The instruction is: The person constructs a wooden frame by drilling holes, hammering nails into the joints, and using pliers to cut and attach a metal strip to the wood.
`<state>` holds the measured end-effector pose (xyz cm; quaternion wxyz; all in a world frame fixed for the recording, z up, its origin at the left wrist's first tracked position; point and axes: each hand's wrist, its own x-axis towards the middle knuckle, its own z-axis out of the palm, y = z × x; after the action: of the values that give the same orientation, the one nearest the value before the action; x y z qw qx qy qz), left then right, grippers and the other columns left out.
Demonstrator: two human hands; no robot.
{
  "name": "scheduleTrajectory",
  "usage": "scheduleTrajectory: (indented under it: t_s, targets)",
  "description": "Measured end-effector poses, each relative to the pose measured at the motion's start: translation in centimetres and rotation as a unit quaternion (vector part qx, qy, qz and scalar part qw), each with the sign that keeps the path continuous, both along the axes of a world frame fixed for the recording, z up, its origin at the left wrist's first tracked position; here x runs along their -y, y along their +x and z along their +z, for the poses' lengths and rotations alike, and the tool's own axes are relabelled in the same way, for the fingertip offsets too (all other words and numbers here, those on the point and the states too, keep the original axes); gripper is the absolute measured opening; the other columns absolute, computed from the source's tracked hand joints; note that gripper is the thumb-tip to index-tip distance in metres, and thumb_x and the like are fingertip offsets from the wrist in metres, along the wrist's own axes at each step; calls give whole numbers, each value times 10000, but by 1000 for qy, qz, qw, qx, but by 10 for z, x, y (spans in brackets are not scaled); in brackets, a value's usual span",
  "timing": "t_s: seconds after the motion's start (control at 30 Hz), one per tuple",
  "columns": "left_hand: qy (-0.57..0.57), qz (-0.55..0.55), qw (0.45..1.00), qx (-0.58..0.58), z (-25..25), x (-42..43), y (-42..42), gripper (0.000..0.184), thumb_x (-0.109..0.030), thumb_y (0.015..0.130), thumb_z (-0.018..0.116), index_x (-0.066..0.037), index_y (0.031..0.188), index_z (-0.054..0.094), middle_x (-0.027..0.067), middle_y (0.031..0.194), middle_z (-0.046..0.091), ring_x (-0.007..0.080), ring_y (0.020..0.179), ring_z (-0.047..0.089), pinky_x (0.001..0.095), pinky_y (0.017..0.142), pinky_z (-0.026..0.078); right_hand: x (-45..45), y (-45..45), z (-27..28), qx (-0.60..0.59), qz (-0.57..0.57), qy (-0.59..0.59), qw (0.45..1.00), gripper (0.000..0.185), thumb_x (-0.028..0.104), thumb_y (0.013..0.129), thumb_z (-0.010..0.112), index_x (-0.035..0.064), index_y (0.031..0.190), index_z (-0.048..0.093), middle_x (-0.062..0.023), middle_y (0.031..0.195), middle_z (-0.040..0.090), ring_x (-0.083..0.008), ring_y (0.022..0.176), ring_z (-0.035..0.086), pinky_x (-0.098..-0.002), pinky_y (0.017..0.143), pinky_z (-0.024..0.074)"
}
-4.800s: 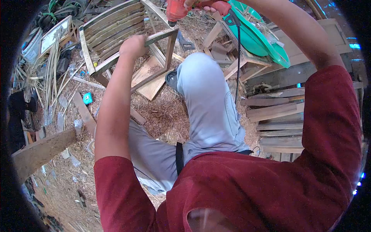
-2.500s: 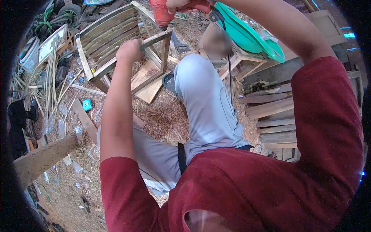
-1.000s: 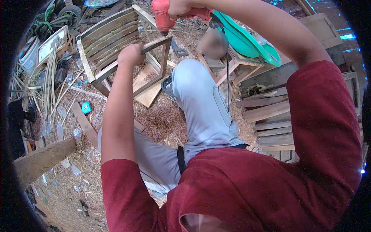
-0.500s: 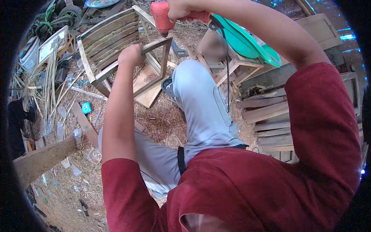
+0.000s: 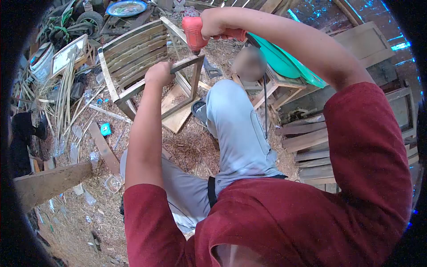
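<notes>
My right hand [image 5: 213, 23] is wrapped round the handle of a red power drill [image 5: 193, 34], which points down. The drill's tip meets the corner of a wooden chair frame [image 5: 188, 63], or stands just above it; I cannot tell which. My left hand [image 5: 159, 74] is closed round the top rail of that frame, a short way left of the drill. Curved slats [image 5: 138, 50] form the frame's far side. Under the frame a flat wooden board [image 5: 176, 116] lies on the shavings. A hand saw [image 5: 211, 69] rests on the ground beyond the frame.
A green plastic chair [image 5: 284, 62] leans over a wooden stool frame [image 5: 289, 84] at right. Stacked planks [image 5: 311, 142] lie below it. A turquoise tape measure [image 5: 105, 129] sits near a loose board [image 5: 105, 151]. Thin wooden strips [image 5: 66, 95] are piled at left. A black cord hangs beside my knee.
The whole view has shifted a little, so everything sits slightly lower and to the right. Both hands keep their hold, and the drill stays at the same frame corner.
</notes>
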<state>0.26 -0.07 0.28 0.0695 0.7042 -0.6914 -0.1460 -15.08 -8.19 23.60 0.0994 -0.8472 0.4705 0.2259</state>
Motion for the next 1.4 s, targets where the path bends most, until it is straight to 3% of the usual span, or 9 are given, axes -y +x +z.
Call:
scheduleTrajectory:
  t_s: [0.27, 0.37, 0.77, 1.37, 1.4]
  targets:
    - [10, 4, 1000, -7, -2, 0, -4, 390, -307, 844, 779, -79, 1145, 682, 163, 1202, 709, 346, 1126, 685, 469, 956, 561, -8, -5, 3, -3, 23, -9, 1000, 159, 109, 825, 660, -48, 807, 647, -104, 645, 598, -217, 479, 571, -390, 415, 475]
    - [12, 3, 1000, -18, 2, -2, -4, 390, -311, 846, 782, -74, 1140, 684, 166, 1197, 710, 347, 1120, 687, 469, 951, 561, -16, -3, 6, 30, -46, -6, 998, 153, 103, 817, 664, -48, 828, 652, -108, 648, 600, -221, 477, 570, -395, 413, 472]
    - [-10, -14, 1000, 0, -6, 0, -3, 380, -318, 843, 788, -75, 1120, 691, 173, 1147, 724, 353, 1084, 698, 469, 932, 567, 1, 1, -12, -17, -16, -14, 1000, 154, 114, 795, 688, -33, 776, 646, -108, 633, 588, -231, 483, 567, -404, 425, 475]
    - [-4, -5, 1000, -15, 3, -4, -6, 336, -278, 842, 766, -75, 1099, 694, 166, 1153, 723, 342, 1089, 697, 472, 936, 566, 1, -3, -3, -26, -19, -3, 999, 182, 155, 808, 700, -20, 834, 660, -89, 652, 596, -211, 499, 571, -374, 428, 472]
    - [3, -5, 1000, -12, 5, -4, -6, 340, -278, 840, 767, -75, 1104, 694, 165, 1156, 723, 342, 1091, 697, 472, 936, 566, 1, -5, -3, -20, -23, -4, 1000, 168, 161, 800, 682, -6, 803, 675, -105, 664, 623, -232, 537, 602, -397, 483, 491]
